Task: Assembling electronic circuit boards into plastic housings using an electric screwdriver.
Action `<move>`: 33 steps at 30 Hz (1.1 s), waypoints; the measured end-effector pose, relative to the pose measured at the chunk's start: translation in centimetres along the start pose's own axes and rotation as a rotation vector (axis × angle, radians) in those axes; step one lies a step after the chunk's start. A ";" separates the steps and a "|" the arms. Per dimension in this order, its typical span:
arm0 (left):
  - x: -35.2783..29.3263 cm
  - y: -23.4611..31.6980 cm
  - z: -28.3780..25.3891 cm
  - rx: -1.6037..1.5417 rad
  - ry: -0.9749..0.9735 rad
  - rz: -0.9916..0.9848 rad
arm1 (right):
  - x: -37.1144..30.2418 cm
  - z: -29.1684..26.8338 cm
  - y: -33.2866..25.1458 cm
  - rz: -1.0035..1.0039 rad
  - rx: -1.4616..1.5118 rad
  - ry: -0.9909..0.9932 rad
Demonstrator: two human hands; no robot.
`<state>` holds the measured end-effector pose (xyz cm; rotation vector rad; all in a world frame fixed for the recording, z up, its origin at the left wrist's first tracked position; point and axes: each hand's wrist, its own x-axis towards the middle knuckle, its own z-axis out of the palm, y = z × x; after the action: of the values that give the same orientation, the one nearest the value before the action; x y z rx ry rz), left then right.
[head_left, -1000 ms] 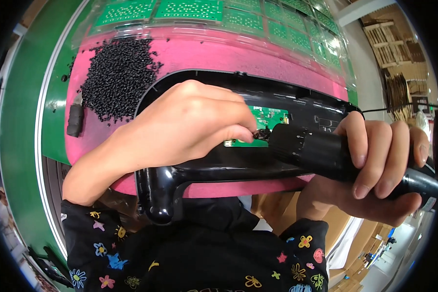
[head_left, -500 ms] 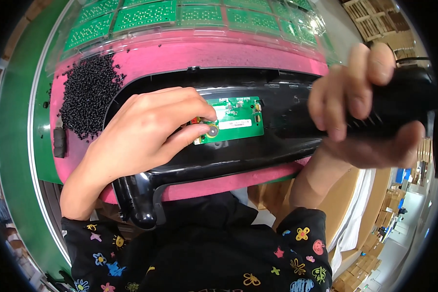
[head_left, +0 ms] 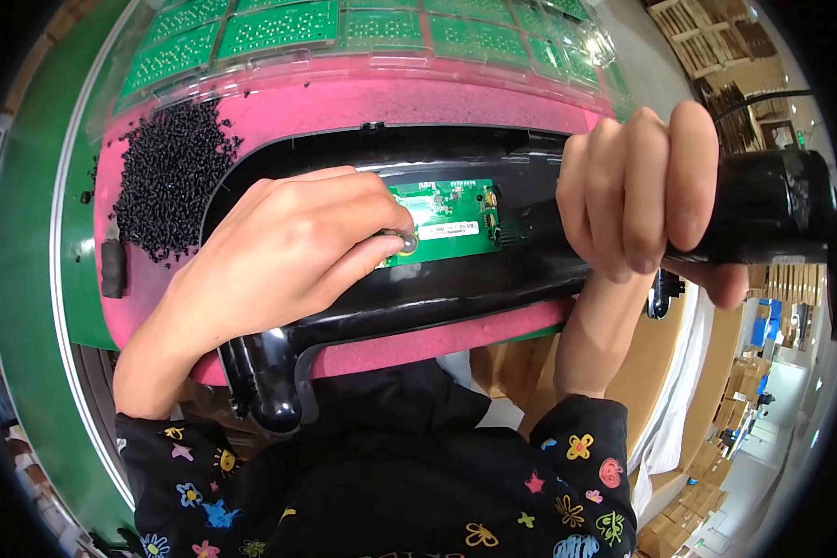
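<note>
A green circuit board [head_left: 456, 244] with a white label lies inside a long, glossy black plastic housing [head_left: 418, 288]. My left hand [head_left: 293, 237] reaches over the board's left end. Its thumb and forefinger pinch a small round grey disc part [head_left: 406, 244] at the board, and they hide what lies under them. My right hand [head_left: 637, 191] is wrapped round a thick black cylindrical tool, seemingly an electric screwdriver [head_left: 763, 205], above the housing's right end. The tool lies nearly level, with its body sticking out to the right; its tip cannot be made out.
A heap of tiny black parts, apparently screws [head_left: 172, 181], lies on the pink mat [head_left: 418, 102] at left. Below it rests a short dark rod [head_left: 112, 270]. Clear plastic trays of green boards [head_left: 279, 28] stand at the back. A black cable [head_left: 763, 96] curves at upper right.
My right hand has turned and moved a little left with the tool, whose body now points right. My left fingers have closed in on the disc; the housing has barely shifted.
</note>
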<state>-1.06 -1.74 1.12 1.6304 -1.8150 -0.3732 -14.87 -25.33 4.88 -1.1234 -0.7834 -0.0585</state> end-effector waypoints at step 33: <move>-0.3 -0.1 0.1 0.049 0.006 -0.013 | -0.1 0.0 -0.1 0.058 -0.097 -0.011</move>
<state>-1.04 -1.44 0.94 1.6752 -1.8229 -0.3313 -14.98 -25.43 4.87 -1.2383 -0.7637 -0.0419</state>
